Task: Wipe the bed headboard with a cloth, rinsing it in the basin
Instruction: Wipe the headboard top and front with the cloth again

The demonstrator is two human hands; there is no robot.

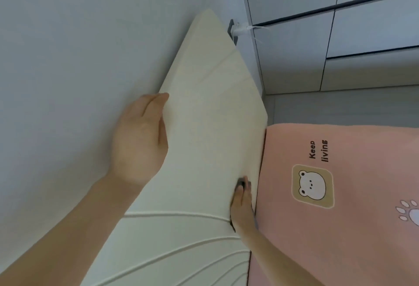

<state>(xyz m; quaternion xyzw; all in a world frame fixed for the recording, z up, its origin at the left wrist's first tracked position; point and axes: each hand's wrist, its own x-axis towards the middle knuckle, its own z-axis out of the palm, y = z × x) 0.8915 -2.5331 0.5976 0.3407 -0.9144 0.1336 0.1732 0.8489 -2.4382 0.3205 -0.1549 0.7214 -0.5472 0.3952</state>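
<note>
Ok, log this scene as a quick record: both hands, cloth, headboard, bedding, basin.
left hand: rests with straight fingers on the top edge of the cream headboard, next to the wall
right hand: holds a dark cloth against the headboard's front, low down
cloth: mostly hidden by the right hand
bedding: pink with a bear print, lies against the headboard's base
basin: not in view
</note>
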